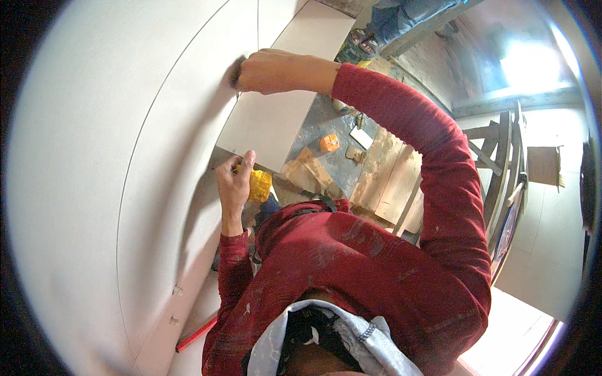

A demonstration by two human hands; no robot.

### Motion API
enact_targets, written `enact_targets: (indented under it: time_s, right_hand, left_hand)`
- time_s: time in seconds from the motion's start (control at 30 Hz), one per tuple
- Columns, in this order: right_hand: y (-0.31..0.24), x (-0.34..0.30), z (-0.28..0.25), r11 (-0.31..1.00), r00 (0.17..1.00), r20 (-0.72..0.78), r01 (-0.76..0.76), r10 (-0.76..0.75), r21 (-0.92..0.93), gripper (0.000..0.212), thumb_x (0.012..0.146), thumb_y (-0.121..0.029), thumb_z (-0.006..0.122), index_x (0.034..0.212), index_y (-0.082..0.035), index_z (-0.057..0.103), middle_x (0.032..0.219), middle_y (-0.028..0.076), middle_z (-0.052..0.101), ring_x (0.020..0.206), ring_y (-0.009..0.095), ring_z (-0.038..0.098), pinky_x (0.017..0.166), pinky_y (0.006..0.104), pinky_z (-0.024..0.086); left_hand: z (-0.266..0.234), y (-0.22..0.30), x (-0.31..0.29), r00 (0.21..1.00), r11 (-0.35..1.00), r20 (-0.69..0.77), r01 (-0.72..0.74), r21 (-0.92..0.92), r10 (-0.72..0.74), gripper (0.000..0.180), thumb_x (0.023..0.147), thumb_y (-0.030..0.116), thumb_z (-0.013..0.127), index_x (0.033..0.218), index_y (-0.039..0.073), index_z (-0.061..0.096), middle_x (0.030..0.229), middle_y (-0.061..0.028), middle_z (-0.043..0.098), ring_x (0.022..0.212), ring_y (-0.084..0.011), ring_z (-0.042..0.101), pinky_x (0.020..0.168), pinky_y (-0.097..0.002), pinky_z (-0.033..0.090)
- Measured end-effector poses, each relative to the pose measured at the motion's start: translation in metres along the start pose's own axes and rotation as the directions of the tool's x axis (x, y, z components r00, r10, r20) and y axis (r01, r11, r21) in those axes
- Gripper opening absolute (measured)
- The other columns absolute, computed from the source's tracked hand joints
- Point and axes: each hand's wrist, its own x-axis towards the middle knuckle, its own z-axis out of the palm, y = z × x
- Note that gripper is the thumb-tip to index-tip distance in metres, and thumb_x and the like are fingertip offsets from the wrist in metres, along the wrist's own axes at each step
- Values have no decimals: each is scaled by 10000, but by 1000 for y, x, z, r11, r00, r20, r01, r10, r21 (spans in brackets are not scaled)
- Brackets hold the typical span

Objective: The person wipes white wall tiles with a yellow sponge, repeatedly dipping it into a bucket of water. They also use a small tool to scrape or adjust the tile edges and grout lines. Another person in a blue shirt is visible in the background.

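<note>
My right hand is closed against the white tiled wall, above a long pale tile that juts out beside the wall. What its fingers hold, if anything, is lost in a dark shadow. Lower down, my left hand is at the tile's near edge, thumb raised along the corner and fingers curled. A small yellow bit shows between thumb and fingers; I cannot make out what it is. Just right of this hand is a bumpy bright yellow thing, partly hidden.
An orange box and a small white rectangular piece lie on the grey floor. Wooden boards are nearby, and a wooden frame stands right. Another person's legs show at the top. A red bar lies lower left.
</note>
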Motion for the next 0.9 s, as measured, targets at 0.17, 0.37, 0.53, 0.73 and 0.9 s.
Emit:
enact_targets:
  time_s: [0.17, 0.37, 0.53, 0.73, 0.9]
  right_hand:
    - [-1, -2, 1, 995, 991, -106, 71, -78, -71, 69, 819, -93, 675, 817, -25, 665, 755, 123, 687, 745, 287, 708, 640, 389, 583]
    - [-1, -1, 3, 992, 996, -47, 65, -71, -106, 62, 818, -105, 671, 822, -45, 688, 766, 112, 697, 757, 288, 710, 647, 393, 584]
    - [2, 6, 1, 991, 995, 80, 64, -54, -120, 152, 885, -159, 605, 879, -52, 712, 860, 140, 714, 847, 342, 706, 710, 432, 591]
    - [1, 5, 2, 990, 997, 9, 75, -75, -123, 65, 816, -101, 651, 791, -57, 692, 758, 111, 694, 762, 314, 700, 651, 416, 572]
    - [4, 1, 8, 995, 997, -19, 74, -75, -63, 52, 811, -60, 644, 852, -47, 673, 798, 118, 690, 770, 302, 692, 675, 404, 567]
  left_hand:
    - [0, 0, -2, 1000, 1000, 8, 18, 14, -19, 500, 909, 438, 671, 680, -2, 604, 600, 9, 515, 582, -80, 432, 517, -288, 343]
    - [4, 4, -2, 998, 999, -52, -46, -12, 45, 474, 922, 387, 675, 670, -8, 612, 559, 21, 493, 547, -56, 405, 476, -273, 312]
    - [3, 5, -2, 999, 999, -38, -35, 5, 35, 455, 923, 368, 677, 684, -16, 626, 562, 18, 502, 553, -57, 416, 478, -274, 320]
    - [1, 5, -2, 1000, 1000, -17, -18, -5, 18, 444, 916, 355, 685, 693, -25, 633, 560, 20, 496, 555, -56, 412, 476, -275, 323]
    - [3, 3, -2, 993, 995, -63, -99, 2, 99, 457, 910, 366, 691, 695, -32, 629, 551, 23, 476, 546, -58, 403, 469, -283, 320]
